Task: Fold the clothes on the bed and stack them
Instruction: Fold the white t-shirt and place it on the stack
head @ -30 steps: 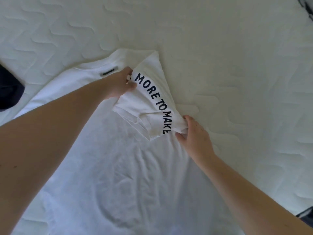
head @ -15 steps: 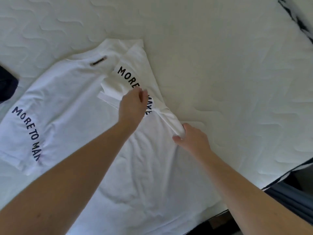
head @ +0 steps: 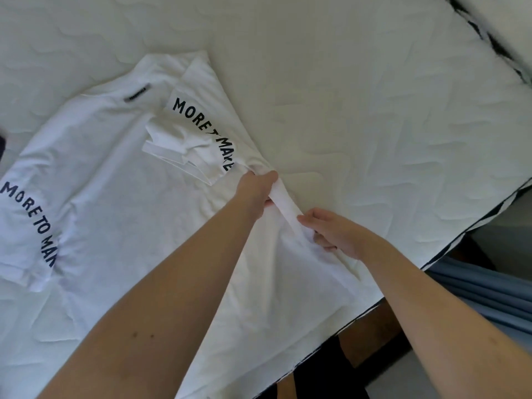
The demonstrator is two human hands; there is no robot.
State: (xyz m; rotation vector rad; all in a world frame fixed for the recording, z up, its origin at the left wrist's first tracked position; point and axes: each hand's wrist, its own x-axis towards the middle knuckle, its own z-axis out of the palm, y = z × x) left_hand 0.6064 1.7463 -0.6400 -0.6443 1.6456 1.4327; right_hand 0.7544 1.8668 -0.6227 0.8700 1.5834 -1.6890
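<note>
A white T-shirt (head: 121, 180) lies spread on the quilted mattress (head: 359, 90), collar label toward the far side. Both sleeves carry dark lettering; its right sleeve (head: 201, 131) is folded inward over the body. My left hand (head: 256, 191) grips the shirt's right side edge just below that sleeve. Slightly nearer, my right hand (head: 331, 230) pinches the same folded edge. The strip of cloth between the two hands is lifted a little off the bed.
The mattress edge (head: 449, 249) runs diagonally at the right, with a blue-grey fabric (head: 489, 295) and the floor beyond it. A dark garment (head: 2, 145) shows at the far left edge. Bare mattress lies beyond and right of the shirt.
My left hand has let go of the folded sleeve and moved down to the shirt's side edge next to my right hand. The sleeve now lies on the body.
</note>
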